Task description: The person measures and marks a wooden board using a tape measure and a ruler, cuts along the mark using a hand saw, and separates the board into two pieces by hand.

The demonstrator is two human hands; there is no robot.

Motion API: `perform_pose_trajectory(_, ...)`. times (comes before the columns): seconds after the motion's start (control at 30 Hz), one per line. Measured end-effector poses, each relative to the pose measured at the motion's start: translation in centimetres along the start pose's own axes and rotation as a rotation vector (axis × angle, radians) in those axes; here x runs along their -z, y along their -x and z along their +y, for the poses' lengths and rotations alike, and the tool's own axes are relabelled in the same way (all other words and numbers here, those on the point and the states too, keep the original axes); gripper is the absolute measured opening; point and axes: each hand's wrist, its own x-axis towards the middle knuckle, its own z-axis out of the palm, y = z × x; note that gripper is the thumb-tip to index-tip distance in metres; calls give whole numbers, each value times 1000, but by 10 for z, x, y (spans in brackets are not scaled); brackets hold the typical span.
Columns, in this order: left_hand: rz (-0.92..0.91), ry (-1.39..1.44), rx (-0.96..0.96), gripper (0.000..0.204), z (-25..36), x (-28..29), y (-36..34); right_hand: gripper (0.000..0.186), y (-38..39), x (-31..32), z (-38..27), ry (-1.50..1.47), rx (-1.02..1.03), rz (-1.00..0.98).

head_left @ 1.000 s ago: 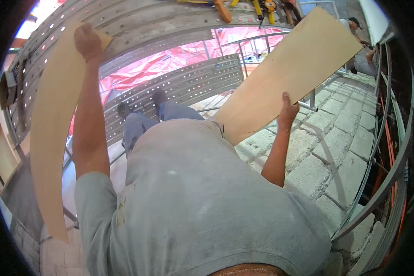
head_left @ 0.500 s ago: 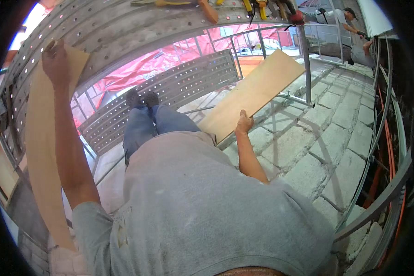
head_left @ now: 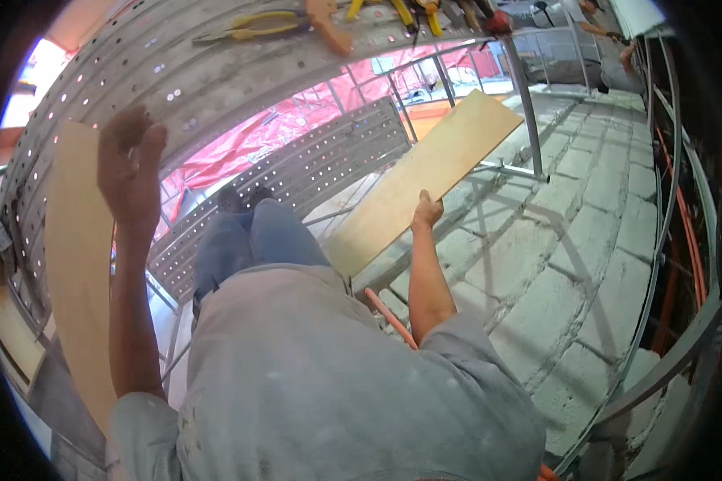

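My right hand grips the edge of a long pale plywood board, its thumb lying on the upper face. The board slants up and away to the right, its near end by my waist. A second plywood strip leans upright at the left against the perforated metal platform. Beside that strip my left hand is raised, slightly blurred, its fingers curved and apart with nothing seen in them.
On the platform lie yellow-handled pliers, an orange-handled tool and several other hand tools. A pale block wall runs along the right, with a metal scaffold post beside it. Another person is at the far right.
My left hand has let go of the left plywood strip and moved right and down. The right-hand board has shifted slightly left with my body, and an orange bar now shows beside my right arm.
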Motion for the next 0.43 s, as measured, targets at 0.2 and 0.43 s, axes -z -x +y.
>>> perform_pose_trajectory(0.2,-733,7,171,30,45,-32,44,35,-7,0,-10,-297,-1,78)
perform_pose_trajectory(0.43,-612,-243,11,51,15,-50,50,40,-44,-32,2,-413,16,153)
